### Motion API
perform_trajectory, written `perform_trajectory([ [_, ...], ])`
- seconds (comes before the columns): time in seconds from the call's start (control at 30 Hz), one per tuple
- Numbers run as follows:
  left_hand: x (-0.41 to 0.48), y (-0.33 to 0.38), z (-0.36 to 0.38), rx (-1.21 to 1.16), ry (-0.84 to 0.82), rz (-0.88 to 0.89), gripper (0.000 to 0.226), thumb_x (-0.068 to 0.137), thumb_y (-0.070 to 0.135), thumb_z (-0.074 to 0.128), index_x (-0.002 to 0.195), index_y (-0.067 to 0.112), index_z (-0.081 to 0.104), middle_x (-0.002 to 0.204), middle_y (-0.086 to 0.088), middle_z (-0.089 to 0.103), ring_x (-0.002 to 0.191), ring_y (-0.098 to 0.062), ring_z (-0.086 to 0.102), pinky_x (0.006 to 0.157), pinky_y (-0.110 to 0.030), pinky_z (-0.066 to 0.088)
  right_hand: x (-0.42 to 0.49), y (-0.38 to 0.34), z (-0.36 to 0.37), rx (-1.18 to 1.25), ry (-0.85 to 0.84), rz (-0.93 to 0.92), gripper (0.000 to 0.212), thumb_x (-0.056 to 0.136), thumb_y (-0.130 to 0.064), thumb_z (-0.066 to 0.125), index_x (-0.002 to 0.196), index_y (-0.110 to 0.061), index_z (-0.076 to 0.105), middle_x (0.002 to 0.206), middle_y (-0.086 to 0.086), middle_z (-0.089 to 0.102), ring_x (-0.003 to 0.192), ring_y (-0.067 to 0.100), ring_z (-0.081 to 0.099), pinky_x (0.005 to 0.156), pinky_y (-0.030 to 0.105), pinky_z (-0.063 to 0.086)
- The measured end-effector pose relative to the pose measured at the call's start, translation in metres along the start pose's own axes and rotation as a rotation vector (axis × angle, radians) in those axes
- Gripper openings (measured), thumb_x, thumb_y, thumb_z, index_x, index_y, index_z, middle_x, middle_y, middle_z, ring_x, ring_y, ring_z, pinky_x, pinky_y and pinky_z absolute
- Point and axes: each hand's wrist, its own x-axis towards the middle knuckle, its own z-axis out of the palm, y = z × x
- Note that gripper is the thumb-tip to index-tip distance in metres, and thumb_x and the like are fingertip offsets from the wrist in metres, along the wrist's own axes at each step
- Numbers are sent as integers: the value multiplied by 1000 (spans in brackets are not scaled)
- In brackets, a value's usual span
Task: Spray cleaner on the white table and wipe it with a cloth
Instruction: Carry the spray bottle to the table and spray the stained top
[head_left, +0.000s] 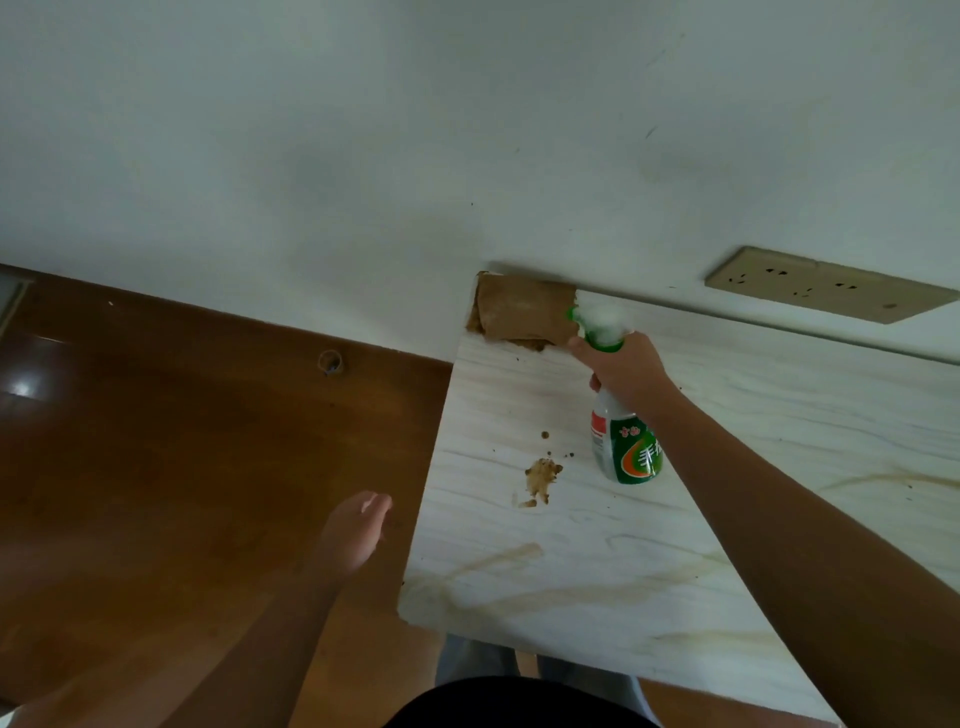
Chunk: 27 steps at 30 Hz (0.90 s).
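My right hand (621, 371) grips the neck of a spray bottle (626, 449) with a green label and a white and green trigger head, held over the white table (571, 571). Its nozzle points toward the table's far left corner. A brown cloth (524, 312) lies in that corner against the wall. A brown spill (542, 475) with a few small specks sits on the table just left of the bottle. Faint yellowish streaks (519, 558) cross the near part of the table. My left hand (358, 525) hangs over the floor left of the table, fingers loosely apart and holding nothing.
A white wall (363, 130) runs behind the table, with a beige socket plate (826, 286) at the right. Brown wooden floor (182, 441) lies to the left, with a small roll of tape (330, 361) near the wall. My legs show below the table's near edge.
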Motion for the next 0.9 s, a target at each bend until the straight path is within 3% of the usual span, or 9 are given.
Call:
perform_trajectory([
  [0.27, -3, 9, 3, 23, -2, 33, 22, 106, 32, 46, 103, 18, 64, 99, -9, 68, 90, -25, 69, 86, -40, 55, -8, 15, -4, -1, 152, 124, 39, 85, -49, 70, 86, -12, 57, 63, 2, 63, 52, 12, 60, 56, 24, 47],
  [0.33, -4, 11, 3, 6, -6, 34, 22, 106, 31, 47, 104, 17, 64, 100, -8, 67, 91, -24, 69, 84, -38, 55, -8, 14, -4, 74, 137, 121, 42, 84, -47, 72, 95, -7, 62, 63, 2, 63, 46, 7, 58, 51, 20, 44],
  [0.47, -7, 14, 3, -16, -15, 37, 21, 106, 29, 47, 107, 15, 64, 102, -8, 67, 89, -22, 68, 74, -30, 50, -7, 2, -3, 153, 30, 41, 38, 85, -42, 72, 98, -6, 65, 61, 3, 64, 50, 11, 59, 60, 25, 47],
  [0.6, -9, 15, 1, -28, -19, 33, 21, 105, 27, 48, 107, 15, 64, 101, -7, 66, 89, -22, 68, 76, -30, 50, -2, -19, 5, 93, -2, -8, 35, 85, -46, 71, 91, -13, 61, 61, 0, 63, 44, 5, 57, 49, 16, 45],
  [0.73, -10, 13, -2, -81, -19, 22, 19, 105, 26, 49, 109, 13, 63, 103, -8, 67, 90, -21, 68, 76, -30, 50, 8, -31, 19, -41, 71, -19, 42, 82, -55, 69, 87, -15, 59, 60, 1, 63, 50, 13, 61, 57, 26, 53],
  [0.9, -12, 10, -6, -124, -20, 19, 16, 105, 25, 50, 106, 16, 64, 103, -7, 68, 91, -20, 68, 74, -28, 49, 15, -34, 21, -40, 191, 1, 32, 82, -47, 67, 80, -16, 60, 76, 14, 72, 65, 25, 69, 65, 37, 59],
])
